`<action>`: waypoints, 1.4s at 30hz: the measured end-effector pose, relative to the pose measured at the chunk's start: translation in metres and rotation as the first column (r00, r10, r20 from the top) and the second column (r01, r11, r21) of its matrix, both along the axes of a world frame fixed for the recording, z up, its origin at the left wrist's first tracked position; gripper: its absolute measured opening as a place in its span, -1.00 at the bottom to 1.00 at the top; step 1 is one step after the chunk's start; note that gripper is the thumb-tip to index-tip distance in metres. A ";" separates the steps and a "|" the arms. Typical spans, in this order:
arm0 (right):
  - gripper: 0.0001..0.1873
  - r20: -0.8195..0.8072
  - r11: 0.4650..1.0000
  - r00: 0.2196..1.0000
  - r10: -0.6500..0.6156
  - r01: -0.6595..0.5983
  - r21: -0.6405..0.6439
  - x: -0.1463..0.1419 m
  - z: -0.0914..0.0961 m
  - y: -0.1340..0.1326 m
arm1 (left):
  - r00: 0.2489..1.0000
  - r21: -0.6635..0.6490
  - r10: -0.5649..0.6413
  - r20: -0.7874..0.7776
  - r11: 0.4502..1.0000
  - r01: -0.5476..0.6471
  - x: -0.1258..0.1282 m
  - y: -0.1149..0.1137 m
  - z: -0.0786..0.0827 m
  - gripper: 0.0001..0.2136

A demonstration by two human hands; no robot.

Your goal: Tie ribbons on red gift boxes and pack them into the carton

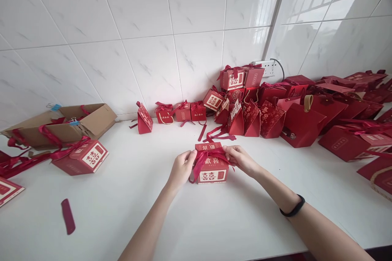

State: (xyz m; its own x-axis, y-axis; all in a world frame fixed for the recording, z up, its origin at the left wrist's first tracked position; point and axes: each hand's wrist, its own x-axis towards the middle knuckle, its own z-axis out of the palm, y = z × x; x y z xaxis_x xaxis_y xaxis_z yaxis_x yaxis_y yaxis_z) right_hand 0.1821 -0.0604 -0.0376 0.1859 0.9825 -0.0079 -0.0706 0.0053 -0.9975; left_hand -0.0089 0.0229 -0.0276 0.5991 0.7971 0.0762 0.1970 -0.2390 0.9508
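A small red gift box [212, 170] with gold characters and a red ribbon bow on top sits on the white table [147, 212] in front of me. My left hand [181, 168] grips the box's left side, fingers pinched at the ribbon. My right hand [240, 158] is closed on the ribbon at the box's upper right. A black band circles my right wrist.
A brown cardboard carton [69, 124] with red ribbons stands at the left, a red box [82, 157] beside it. A loose ribbon piece [67, 216] lies at the front left. Several red gift boxes and bags [275, 110] crowd the back and right by the tiled wall.
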 end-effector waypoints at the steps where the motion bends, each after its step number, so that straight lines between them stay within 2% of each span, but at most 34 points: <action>1: -0.42 0.014 1.000 1.000 -0.011 0.011 -0.001 0.000 0.000 0.000 | 1.000 0.030 0.014 -0.018 0.999 -0.014 0.000 -0.001 0.000 -0.58; 4: -0.41 0.094 0.998 0.994 -0.049 0.051 -0.021 -0.003 0.002 -0.001 | 0.995 0.085 0.072 -0.071 0.994 -0.066 0.000 -0.004 -0.001 -0.59; 7: -0.44 0.154 0.997 0.986 -0.069 0.075 -0.032 -0.006 0.002 -0.001 | 0.995 0.045 0.091 -0.049 0.995 -0.089 0.004 -0.005 -0.003 -0.61; 13: -0.45 0.098 0.996 0.991 -0.090 0.087 0.028 -0.003 -0.006 0.000 | 0.992 -0.030 0.094 0.087 0.995 -0.092 0.010 -0.006 -0.008 -0.62; 19: -0.50 0.057 0.994 0.995 -0.086 0.081 0.077 -0.001 -0.007 0.000 | 0.981 -0.112 0.126 0.146 0.988 -0.110 0.010 -0.008 -0.008 -0.63; 26: -0.60 -0.033 0.994 0.996 -0.084 0.086 0.062 -0.005 -0.003 0.001 | 0.982 -0.054 0.097 0.161 0.995 -0.089 0.011 -0.010 -0.009 -0.64; 32: -0.60 -0.116 0.992 0.987 -0.113 0.119 0.050 -0.010 -0.009 0.005 | 0.969 -0.116 0.092 0.228 0.991 -0.067 0.016 -0.010 -0.017 -0.65; 37: -0.49 -0.092 0.992 0.990 -0.111 0.116 0.052 -0.006 -0.014 0.007 | 0.958 -0.174 0.151 0.242 0.979 -0.110 0.015 -0.007 -0.018 -0.62; 42: -0.47 0.001 0.997 0.998 -0.063 0.063 0.033 -0.001 -0.006 0.002 | 0.977 -0.253 0.139 0.160 0.963 -0.096 0.010 -0.003 -0.013 -0.60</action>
State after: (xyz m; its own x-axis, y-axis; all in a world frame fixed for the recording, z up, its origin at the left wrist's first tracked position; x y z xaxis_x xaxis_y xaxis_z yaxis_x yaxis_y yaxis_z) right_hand 0.1814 -0.0585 -0.0437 0.2476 0.9686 0.0247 -0.0671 0.0426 -0.9968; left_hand 0.0015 0.0195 -0.0409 0.4949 0.8683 -0.0333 0.0360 0.0178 0.9992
